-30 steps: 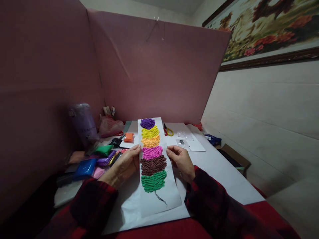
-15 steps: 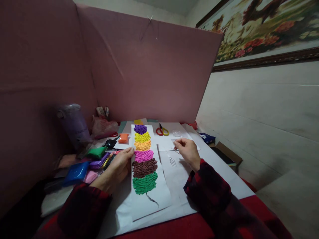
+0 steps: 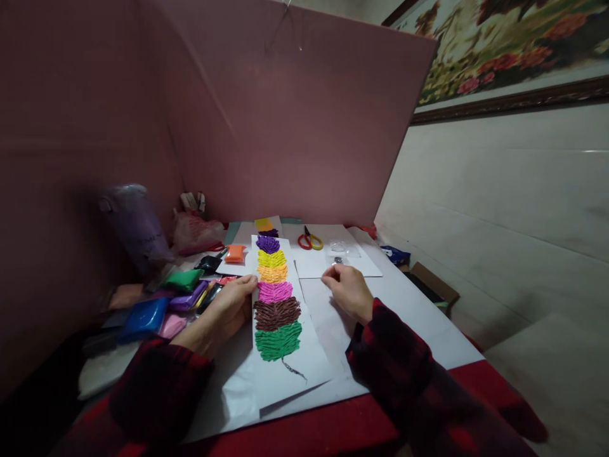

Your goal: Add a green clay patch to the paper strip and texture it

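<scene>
I am watching my left hand (image 3: 227,310) pinching the left edge of the long white paper strip (image 3: 285,362), thumb lying on top of the sheet beside the pink band and the other fingers curled underneath. The strip is lying lengthwise on the white sheet covering the table (image 3: 419,330) and is carrying a stack of ribbed clay bands: purple, yellow, orange, pink, brown and green (image 3: 277,341), with a thin dark stem drawn below the green one. Its near corner is lifting slightly off the surface.

My right hand (image 3: 346,291) is resting just right of the strip, fingers bunched loosely together; I cannot tell whether they are gripping anything.

To the left of the strip I am seeing a heap of clay packets: a blue plastic pack (image 3: 143,317), a green one (image 3: 183,278), a purple one (image 3: 188,302) and a small orange one (image 3: 235,254). Behind them a blurred purple lidded cup (image 3: 136,225) is standing against the pink partition (image 3: 285,127). Beyond my right hand, red-and-yellow-handled scissors (image 3: 310,241) and small clear bags (image 3: 339,249) are lying on a second white sheet; one bag is holding something small and dark. An open cardboard box (image 3: 431,287) is sitting off the table's right edge, its contents too dark to read.
</scene>
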`<control>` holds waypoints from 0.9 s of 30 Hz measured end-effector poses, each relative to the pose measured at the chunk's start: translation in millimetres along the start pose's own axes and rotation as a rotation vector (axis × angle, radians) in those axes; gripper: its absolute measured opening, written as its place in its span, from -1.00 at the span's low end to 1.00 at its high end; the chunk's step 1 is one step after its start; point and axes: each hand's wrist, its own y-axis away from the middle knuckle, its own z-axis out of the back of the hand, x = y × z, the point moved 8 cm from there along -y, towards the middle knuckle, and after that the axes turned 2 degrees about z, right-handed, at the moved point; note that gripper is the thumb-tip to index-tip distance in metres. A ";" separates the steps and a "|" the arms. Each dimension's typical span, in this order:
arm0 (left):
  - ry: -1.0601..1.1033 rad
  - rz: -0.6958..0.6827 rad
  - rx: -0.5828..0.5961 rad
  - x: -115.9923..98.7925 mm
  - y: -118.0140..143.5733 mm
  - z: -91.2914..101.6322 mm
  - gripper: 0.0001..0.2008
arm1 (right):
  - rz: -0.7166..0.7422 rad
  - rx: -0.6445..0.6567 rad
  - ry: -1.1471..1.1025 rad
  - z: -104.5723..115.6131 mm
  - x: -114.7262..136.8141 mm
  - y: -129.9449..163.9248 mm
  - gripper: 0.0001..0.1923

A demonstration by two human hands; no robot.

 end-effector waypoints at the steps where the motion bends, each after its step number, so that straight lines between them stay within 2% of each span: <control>1: -0.011 0.008 -0.001 0.8 -0.1 -0.1 -0.91 | 0.016 0.008 -0.048 1.0 6.0 2.1 -0.89; 4: -0.048 0.029 -0.003 3.8 -1.2 -0.6 -0.88 | 0.052 0.145 -0.262 -8.5 21.6 14.6 -0.80; 7: -0.089 0.032 -0.001 6.7 -3.2 -1.0 -0.87 | 0.048 0.401 -0.698 -29.4 31.3 36.2 -0.70; 9: -0.129 0.031 -0.019 9.1 -5.1 1.3 -0.91 | 0.018 0.486 -0.783 -38.0 27.6 48.6 -0.68; 15: -0.295 -0.006 -0.115 10.8 -9.6 12.7 -0.83 | -0.071 0.436 -0.771 -43.9 6.9 59.0 -0.76; 20: -0.408 0.018 -0.165 12.4 -11.5 16.8 -0.64 | -0.130 0.421 -0.744 -45.9 5.8 65.2 -0.85; 27: -0.461 0.028 -0.174 12.8 -12.5 17.0 -0.59 | -0.121 0.312 -0.642 -43.8 0.3 72.2 -0.93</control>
